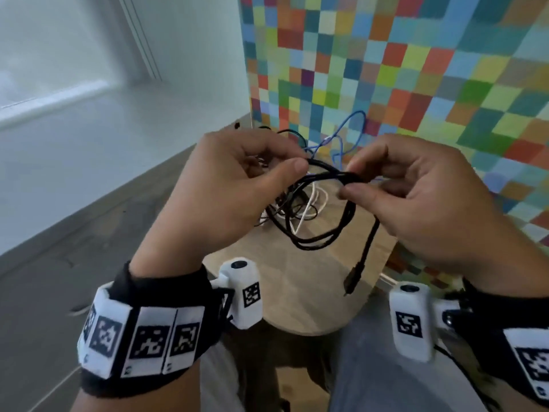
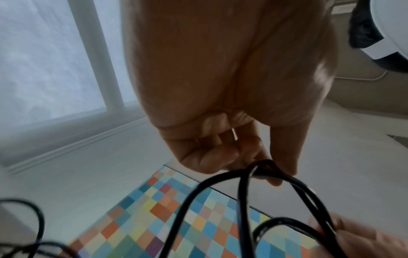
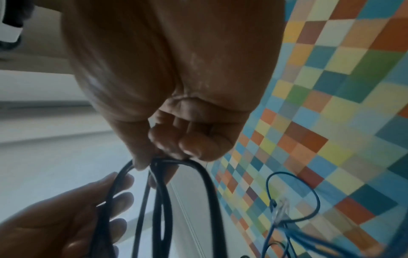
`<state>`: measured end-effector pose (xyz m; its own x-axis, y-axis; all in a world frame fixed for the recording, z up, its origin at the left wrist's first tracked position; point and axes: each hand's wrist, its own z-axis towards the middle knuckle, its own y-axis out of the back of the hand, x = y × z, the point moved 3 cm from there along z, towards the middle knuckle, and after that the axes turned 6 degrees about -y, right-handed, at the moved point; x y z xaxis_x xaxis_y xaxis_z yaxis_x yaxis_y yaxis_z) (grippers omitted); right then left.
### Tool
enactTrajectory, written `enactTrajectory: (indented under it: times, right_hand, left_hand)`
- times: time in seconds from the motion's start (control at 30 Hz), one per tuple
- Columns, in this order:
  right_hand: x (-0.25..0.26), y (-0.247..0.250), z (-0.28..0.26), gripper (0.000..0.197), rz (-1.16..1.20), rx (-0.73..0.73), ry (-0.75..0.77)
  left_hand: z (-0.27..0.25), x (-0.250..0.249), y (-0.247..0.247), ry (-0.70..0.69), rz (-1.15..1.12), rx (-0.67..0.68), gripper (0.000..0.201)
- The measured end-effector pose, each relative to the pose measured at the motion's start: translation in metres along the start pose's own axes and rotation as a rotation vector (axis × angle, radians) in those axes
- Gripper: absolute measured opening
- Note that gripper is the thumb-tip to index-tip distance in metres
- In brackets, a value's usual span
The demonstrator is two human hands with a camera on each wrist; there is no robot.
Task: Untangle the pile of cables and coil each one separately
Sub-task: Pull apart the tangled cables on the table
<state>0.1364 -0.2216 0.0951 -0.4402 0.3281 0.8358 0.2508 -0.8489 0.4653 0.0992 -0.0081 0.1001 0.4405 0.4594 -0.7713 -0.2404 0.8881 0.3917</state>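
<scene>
A thick black cable (image 1: 329,176) hangs in loops between both hands above a round wooden table (image 1: 300,281). My left hand (image 1: 300,163) pinches the loops between thumb and forefinger; in the left wrist view the left hand (image 2: 264,167) holds the black cable (image 2: 220,200). My right hand (image 1: 349,179) pinches the same bundle a little to the right, and its plug end (image 1: 353,278) dangles free below. From the right wrist, the right hand (image 3: 154,162) grips the black loops (image 3: 161,209). Below lies a tangled pile (image 1: 285,209) with a white cable (image 1: 312,203) and a blue cable (image 1: 341,135).
A wall of coloured squares (image 1: 416,69) stands close behind and right of the table. Grey floor (image 1: 74,233) and a white wall with a window lie to the left. The blue cable's clear plug (image 3: 280,209) hangs by the wall in the right wrist view.
</scene>
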Motion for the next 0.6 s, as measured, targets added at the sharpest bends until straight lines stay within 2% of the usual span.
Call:
enactTrajectory:
  times: [0.1,0.2,0.37,0.47,0.6]
  right_hand:
    - [0.008,0.013,0.009,0.013,-0.1,0.061,0.007]
    - [0.024,0.02,0.033,0.014,-0.23,0.159,0.015]
    - [0.048,0.002,0.069,0.013,-0.378,0.264,0.061]
    - [0.057,-0.011,0.069,0.013,-0.4,0.299,0.064]
    - [0.063,-0.016,0.066,0.012,-0.321,0.297,0.054]
  left_hand:
    - [-0.004,0.006,-0.008,-0.065,-0.083,-0.057,0.008]
    - [-0.004,0.009,-0.006,-0.056,-0.15,-0.119,0.01]
    - [0.01,0.0,0.024,-0.011,-0.045,-0.198,0.011]
    - [0.018,-0.006,0.043,0.027,0.078,-0.17,0.009]
    - [0.019,-0.011,0.056,0.033,0.119,-0.121,0.009]
